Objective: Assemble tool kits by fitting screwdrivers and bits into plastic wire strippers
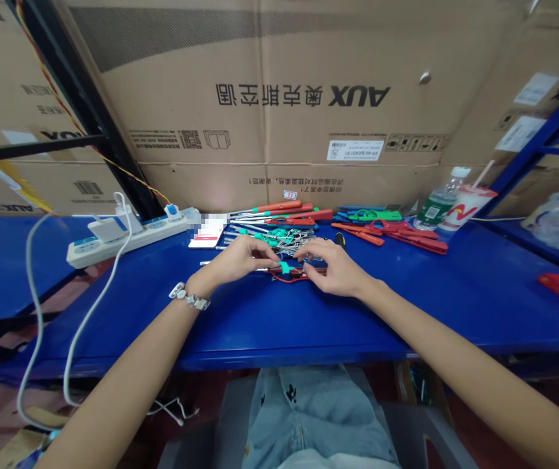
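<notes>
In front of me lies a part-assembled long-neck lighter [286,268], with a metal rod at left, a green piece in the middle and a thin red edge at right. My left hand [245,259] is closed, thumb and forefinger pinching it beside the green piece. Curled over the red end is my right hand [329,266]; its fingers partly hide what they grip. Just behind are loose green pieces with metal rods and white wires [284,241]. Farther back lie lighters with orange-red handles [284,208].
Red handle shells [414,236] and green shells [377,215] lie right of the pile. A bottle [438,202] and a cup with a straw [468,207] stand at back right. At left are a phone [208,233] and a power strip [150,233]. A large carton [270,117] stands behind.
</notes>
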`<state>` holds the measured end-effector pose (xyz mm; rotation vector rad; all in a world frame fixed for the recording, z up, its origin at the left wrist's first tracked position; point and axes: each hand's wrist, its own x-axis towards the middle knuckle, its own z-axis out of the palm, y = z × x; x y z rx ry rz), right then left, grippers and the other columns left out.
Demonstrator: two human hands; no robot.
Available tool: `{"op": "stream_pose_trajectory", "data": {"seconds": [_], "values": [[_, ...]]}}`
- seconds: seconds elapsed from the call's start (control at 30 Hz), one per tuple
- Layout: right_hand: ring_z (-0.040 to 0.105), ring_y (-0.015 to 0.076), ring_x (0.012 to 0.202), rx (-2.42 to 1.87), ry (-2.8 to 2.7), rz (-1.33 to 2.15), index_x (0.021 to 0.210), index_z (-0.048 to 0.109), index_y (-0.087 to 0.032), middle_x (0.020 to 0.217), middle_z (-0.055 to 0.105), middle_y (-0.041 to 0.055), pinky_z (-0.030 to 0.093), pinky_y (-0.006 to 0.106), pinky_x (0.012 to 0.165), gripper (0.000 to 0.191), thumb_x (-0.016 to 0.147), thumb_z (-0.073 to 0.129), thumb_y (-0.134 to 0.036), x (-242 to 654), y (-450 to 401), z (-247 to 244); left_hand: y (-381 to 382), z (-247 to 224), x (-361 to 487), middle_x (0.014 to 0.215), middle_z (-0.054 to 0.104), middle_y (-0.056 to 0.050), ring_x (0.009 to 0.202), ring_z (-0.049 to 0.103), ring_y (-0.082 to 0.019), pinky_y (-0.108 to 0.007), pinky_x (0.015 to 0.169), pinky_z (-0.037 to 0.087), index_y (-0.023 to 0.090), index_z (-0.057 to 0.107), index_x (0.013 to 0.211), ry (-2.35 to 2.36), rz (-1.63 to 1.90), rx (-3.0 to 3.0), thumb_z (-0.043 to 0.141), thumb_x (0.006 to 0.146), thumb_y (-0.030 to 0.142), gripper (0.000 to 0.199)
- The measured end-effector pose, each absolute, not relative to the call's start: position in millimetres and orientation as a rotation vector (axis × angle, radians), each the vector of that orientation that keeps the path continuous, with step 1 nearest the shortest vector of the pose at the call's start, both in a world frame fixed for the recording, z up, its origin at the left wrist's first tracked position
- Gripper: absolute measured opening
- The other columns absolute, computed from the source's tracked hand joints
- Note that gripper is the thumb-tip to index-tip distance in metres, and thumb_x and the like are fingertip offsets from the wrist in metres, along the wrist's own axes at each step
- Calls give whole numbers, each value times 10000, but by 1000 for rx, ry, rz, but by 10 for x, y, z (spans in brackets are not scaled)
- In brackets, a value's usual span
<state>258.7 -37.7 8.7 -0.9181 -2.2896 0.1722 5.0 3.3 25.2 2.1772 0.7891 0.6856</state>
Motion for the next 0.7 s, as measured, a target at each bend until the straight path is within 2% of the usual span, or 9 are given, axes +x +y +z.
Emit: {"op": "stream_pose_trajectory", "data": {"seconds": [0.1, 0.3, 0.7], "values": [[603, 276, 1055, -1156, -2361, 89, 1098, 647, -200, 1098, 687, 103, 451, 444, 913, 164, 968, 575, -270, 2650, -371, 59, 45, 245, 48, 883, 726, -69, 808, 661, -174, -316, 773, 521, 178, 787, 837, 796, 737, 2344, 756, 842, 319, 144], [544, 300, 1056, -1291, -2542, -23, 1204, 607, -208, 1156, 617, 127, 418, 443, 880, 299, 1047, 480, -429, 2674, -356, 21, 61, 194, 64, 873, 664, -53, 795, 630, -171, -313, 758, 498, 192, 798, 866, 846, 721, 2440, 740, 860, 315, 136], [548, 287, 1050, -1264, -2560, -19, 1139, 647, -236, 1081, 629, 95, 402, 411, 859, 252, 1055, 492, -415, 2692, -321, -4, 100, 117, 69, 809, 778, -50, 705, 662, -166, -289, 670, 482, 207, 792, 856, 856, 648, 2329, 718, 852, 372, 180]]}}
